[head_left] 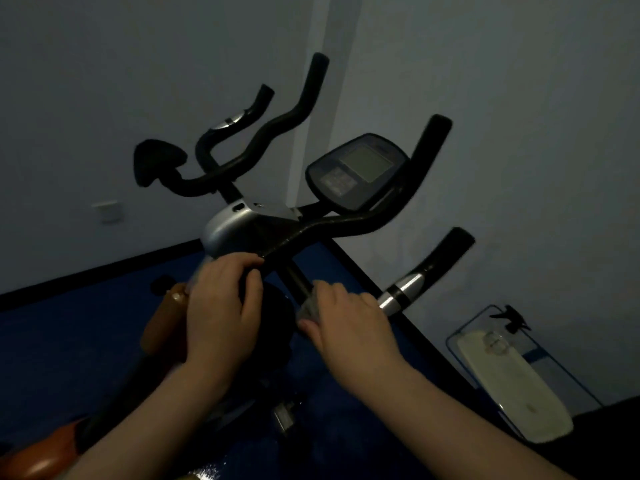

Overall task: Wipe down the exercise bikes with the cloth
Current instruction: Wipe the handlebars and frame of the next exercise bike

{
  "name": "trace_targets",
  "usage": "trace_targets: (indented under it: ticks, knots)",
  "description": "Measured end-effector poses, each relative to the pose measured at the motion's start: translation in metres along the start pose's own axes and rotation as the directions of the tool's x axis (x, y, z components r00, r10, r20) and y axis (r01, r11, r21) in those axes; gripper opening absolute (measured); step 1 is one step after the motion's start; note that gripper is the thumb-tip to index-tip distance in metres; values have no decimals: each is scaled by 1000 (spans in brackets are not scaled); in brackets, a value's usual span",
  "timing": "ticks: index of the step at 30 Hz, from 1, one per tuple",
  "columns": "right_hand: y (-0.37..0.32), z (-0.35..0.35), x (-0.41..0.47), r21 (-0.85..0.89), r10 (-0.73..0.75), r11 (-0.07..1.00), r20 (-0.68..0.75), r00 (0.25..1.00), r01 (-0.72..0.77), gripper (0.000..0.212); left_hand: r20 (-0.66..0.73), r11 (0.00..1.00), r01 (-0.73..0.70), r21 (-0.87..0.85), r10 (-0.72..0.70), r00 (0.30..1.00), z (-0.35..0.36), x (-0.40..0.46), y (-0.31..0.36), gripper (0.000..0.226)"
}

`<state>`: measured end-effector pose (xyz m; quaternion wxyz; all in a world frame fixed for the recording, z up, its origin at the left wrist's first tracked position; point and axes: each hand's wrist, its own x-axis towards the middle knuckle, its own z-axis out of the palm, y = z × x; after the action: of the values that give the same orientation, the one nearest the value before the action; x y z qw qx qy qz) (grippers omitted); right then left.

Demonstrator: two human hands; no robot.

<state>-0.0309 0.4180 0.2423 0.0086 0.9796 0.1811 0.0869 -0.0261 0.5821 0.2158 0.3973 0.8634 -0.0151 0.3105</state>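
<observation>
An exercise bike [228,226] with black handlebars [349,223] and a console screen [360,168] stands in a dim room, in the middle of the view. My left hand [221,306] grips the bike's dark stem just under the silver housing. My right hand [346,323] is closed on a pale cloth [308,308], pressed against the black post [298,278] below the handlebar. A second bike's handlebars [277,123] and black saddle [156,161] stand behind.
An orange frame part [162,323] runs down at the lower left. A spray bottle [512,318] and a pale pad [512,382] sit in a wire-framed holder at the right by the wall. The floor [69,334] is blue.
</observation>
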Motion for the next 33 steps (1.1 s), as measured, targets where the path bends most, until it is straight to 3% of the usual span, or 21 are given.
trace_targets:
  ticks: [3, 5, 6, 8, 10, 12, 13, 15, 19, 23, 27, 30, 33]
  knots:
    - [5, -13, 6, 73, -28, 997, 126, 992, 19, 46, 35, 998, 29, -61, -27, 999, -1, 0, -1, 17]
    - [12, -29, 16, 293, 58, 948, 230, 972, -126, 44, 62, 987, 81, -139, -73, 995, -2, 1, -4, 14]
    - [16, -35, 18, 391, 115, 900, 213, 970, -192, 41, 78, 973, 126, -193, -113, 991, -3, 2, -5, 16]
    - [22, -49, 24, 504, 244, 830, 52, 968, -236, 32, 119, 929, 232, -289, -206, 971, -5, 6, -7, 21]
    - [16, -57, 39, 552, 279, 825, -210, 937, -122, 23, 157, 901, 295, -319, -256, 954, -6, 8, -11, 25]
    - [6, -54, 60, 522, 180, 851, -384, 906, 52, 22, 182, 899, 316, -303, -271, 945, -5, 9, -17, 27]
    - [-1, -48, 70, 479, 95, 871, -381, 920, 108, 25, 189, 899, 324, -294, -278, 942, -4, 9, -20, 29]
    - [-6, -28, 81, 330, -68, 930, -282, 957, 163, 34, 190, 897, 333, -290, -287, 939, -2, 7, -24, 39]
    - [11, -14, 82, 162, -193, 961, -178, 965, 222, 42, 190, 884, 359, -301, -313, 931, 0, 6, -25, 45]
    - [20, -13, 83, 233, -333, 910, -79, 940, 342, 45, 176, 865, 370, -338, -328, 928, 0, 4, -24, 42]
    - [17, -9, 87, 171, -433, 879, -100, 896, 444, 41, 157, 854, 357, -377, -321, 934, 0, 2, -26, 38]
    - [8, -20, 106, 248, -389, 870, -182, 903, 425, 37, 145, 835, 371, -406, -342, 928, 1, 0, -28, 33]
    - [-12, -19, 113, 291, -538, 784, -122, 834, 548, 33, 157, 839, 388, -381, -355, 922, 0, -2, -28, 28]
